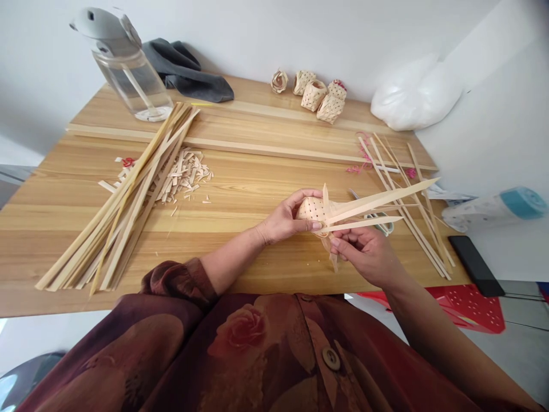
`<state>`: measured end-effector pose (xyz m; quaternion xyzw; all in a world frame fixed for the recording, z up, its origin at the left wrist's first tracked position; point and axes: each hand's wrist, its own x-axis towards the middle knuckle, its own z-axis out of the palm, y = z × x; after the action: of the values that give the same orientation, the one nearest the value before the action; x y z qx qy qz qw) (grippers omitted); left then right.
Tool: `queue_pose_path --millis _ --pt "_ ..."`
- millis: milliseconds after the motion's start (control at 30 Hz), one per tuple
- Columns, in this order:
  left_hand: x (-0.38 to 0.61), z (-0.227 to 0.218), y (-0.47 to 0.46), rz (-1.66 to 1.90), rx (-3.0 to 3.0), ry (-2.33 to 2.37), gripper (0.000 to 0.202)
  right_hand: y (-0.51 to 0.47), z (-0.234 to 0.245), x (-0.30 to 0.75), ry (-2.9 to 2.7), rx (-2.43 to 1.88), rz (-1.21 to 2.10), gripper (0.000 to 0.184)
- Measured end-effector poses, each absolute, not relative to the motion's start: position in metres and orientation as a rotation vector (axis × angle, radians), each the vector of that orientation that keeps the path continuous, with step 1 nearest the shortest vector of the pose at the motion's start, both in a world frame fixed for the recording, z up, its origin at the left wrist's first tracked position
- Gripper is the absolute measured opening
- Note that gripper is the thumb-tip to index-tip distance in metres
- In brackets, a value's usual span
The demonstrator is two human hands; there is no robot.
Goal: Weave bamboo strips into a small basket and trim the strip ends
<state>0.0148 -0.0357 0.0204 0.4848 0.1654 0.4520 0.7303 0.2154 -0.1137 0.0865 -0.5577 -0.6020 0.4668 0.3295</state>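
Observation:
A small basket woven from pale flat strips is gripped in my left hand, fingers behind it and thumb at its rim. Several loose strip ends fan out from the rim to the right, and shorter ones point up and down. My right hand pinches a strip near the rim between thumb and fingers. Partly hidden behind the strips, a pair of scissors lies on the table just beyond my right hand.
Long strips and cut scraps lie left; more strips lie right by a black phone. Finished small woven baskets, a water bottle, a dark cloth and a white plastic bag stand along the back.

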Motion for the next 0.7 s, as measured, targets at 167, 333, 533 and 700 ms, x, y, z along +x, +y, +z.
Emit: queue_pose_path --millis 167,333,533,700 --pt "0.014 0.022 -0.036 0.972 1.042 0.395 0.069 -0.115 0.084 0.219 -1.608 -1.451 1.224 0.015" --pt "0.015 0.021 -0.036 0.955 1.019 0.386 0.071 -0.116 0.08 0.225 -1.684 -1.398 1.242 0.012" --pt "0.015 0.02 -0.038 0.935 1.011 0.389 0.073 -0.119 0.078 0.228 -1.742 -1.39 1.263 0.012" --pt "0.013 0.022 -0.038 0.944 1.063 0.4 0.081 -0.123 0.079 0.219 -1.634 -1.371 1.255 0.019"
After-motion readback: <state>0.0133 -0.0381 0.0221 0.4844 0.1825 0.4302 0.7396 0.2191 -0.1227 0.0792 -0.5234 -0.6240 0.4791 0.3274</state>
